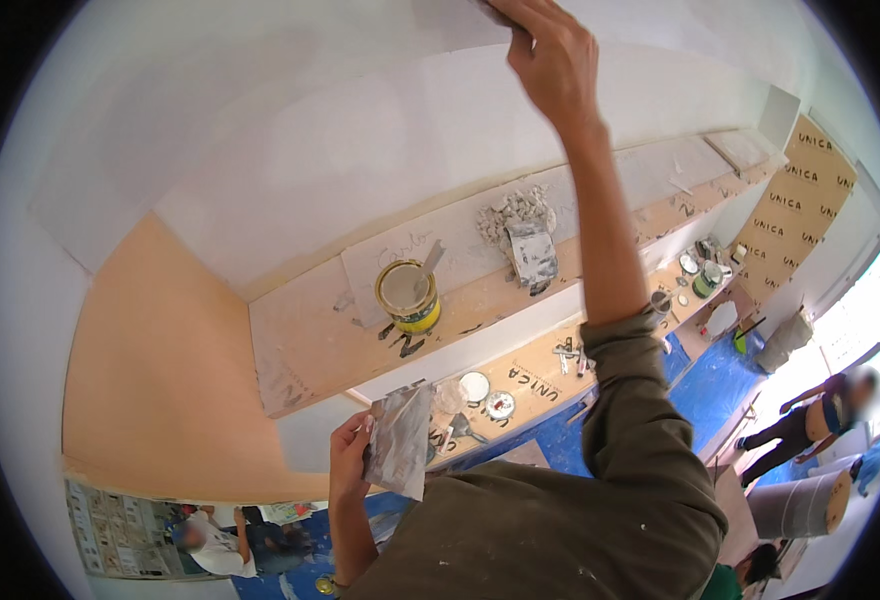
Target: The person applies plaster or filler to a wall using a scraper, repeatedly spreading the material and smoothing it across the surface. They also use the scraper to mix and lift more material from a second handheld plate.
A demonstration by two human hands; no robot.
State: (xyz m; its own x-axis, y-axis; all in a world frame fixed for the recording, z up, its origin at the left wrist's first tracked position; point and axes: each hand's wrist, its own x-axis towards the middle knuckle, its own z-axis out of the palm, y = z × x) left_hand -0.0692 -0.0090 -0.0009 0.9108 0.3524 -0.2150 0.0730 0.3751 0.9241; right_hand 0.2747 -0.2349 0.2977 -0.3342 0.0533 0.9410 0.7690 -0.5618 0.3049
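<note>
My right hand (560,62) is raised high against the pale wall (290,130). It is closed on a thin, flat filling blade (498,13), mostly cut off by the top of the view. Lower down, my left hand (352,446) grips the edge of a wide, flat metal filling plate (400,442) smeared with grey filler. On the shelf (310,350) between them stands an open yellow can (415,312) of pale paste, with a stirring stick (430,262) leaning in it. Right of the can, a smeared metal blade (533,253) lies against a heap of crumbly filler scraps (513,212).
A lower wooden bench (530,385) carries a white lid (474,387), a small trowel (465,430) and other tins. Blue sheeting (705,385) covers the floor. One person (810,425) stands at right, near a large grey drum (802,505); another person (222,545) is at lower left.
</note>
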